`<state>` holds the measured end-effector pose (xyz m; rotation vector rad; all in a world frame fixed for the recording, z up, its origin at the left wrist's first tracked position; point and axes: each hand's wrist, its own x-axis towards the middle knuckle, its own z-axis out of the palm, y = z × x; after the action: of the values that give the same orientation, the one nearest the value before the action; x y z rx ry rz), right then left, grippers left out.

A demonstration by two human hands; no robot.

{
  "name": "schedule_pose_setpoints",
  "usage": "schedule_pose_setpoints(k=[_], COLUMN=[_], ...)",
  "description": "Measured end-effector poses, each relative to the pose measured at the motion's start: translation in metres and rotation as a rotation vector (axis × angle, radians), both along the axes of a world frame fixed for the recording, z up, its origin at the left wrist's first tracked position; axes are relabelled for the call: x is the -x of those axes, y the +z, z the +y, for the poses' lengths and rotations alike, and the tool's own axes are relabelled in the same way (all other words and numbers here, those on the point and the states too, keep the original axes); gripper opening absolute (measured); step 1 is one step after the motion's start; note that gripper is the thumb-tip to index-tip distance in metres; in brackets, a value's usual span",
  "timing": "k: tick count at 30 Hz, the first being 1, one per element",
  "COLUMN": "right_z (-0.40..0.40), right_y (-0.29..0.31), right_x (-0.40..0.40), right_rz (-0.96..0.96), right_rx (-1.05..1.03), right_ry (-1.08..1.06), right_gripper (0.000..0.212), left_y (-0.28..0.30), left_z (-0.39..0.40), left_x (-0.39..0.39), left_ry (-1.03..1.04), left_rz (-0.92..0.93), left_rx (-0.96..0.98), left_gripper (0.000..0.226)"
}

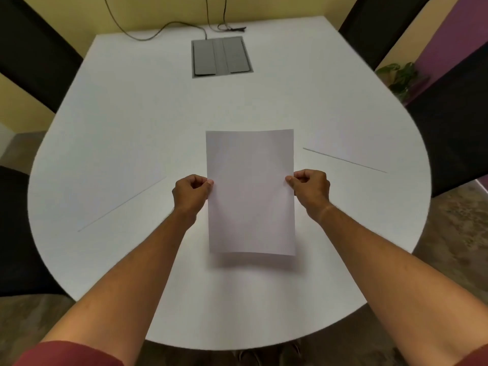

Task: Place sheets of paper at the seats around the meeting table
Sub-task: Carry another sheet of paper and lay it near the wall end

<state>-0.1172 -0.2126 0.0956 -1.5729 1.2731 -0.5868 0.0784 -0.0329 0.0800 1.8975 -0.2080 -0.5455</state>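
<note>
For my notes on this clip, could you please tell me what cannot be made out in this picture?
- Table beneath the sheet: hidden by the paper, head view.
- Sheets already laid left and right: white on white, only thin edge lines show.
- Chairs: cut off by the frame edges.
- Left hand and right hand: fingers behind the paper unseen.
- Cables: ends leave the top edge.

White sheet (250,191), white table (132,128), grey panel (221,57), black chairs (454,128), yellow wall (158,11).
</note>
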Motion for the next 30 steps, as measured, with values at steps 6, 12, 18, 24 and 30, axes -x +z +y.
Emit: schedule_pose_setpoints(k=[6, 12, 18, 24, 30], right_z=[-0.016, -0.034, -0.046, -0.042, -0.035], right_y=[0.049, 0.089, 0.120, 0.141, 0.153], right_x=[0.032, 0.090, 0.177, 0.297, 0.435], right_rz=[-0.088, -0.154, -0.195, -0.232, -0.242], right_rx=[0.057, 0.122, 0.203, 0.308, 0.356], right_ry=[-0.076, -0.187, -0.294, -0.443, -0.583], right_gripper=[0.006, 0.019, 0.015, 0.012, 0.018], left_y=[0.047, 0.086, 0.120, 0.147, 0.161], left_z=[-0.039, -0.086, -0.128, -0.161, -0.194], left_x=[0.006, 0.038, 0.105, 0.216, 0.348], left_ry=[-0.129, -0.296, -0.436, -0.574, -0.728], left_rz=[-0.034, -0.063, -0.082, -0.091, -0.080], left_rx=[0.098, 0.208, 0.281, 0.342, 0.351], left_gripper=[0.010, 0.006, 0.007, 0.006, 0.011])
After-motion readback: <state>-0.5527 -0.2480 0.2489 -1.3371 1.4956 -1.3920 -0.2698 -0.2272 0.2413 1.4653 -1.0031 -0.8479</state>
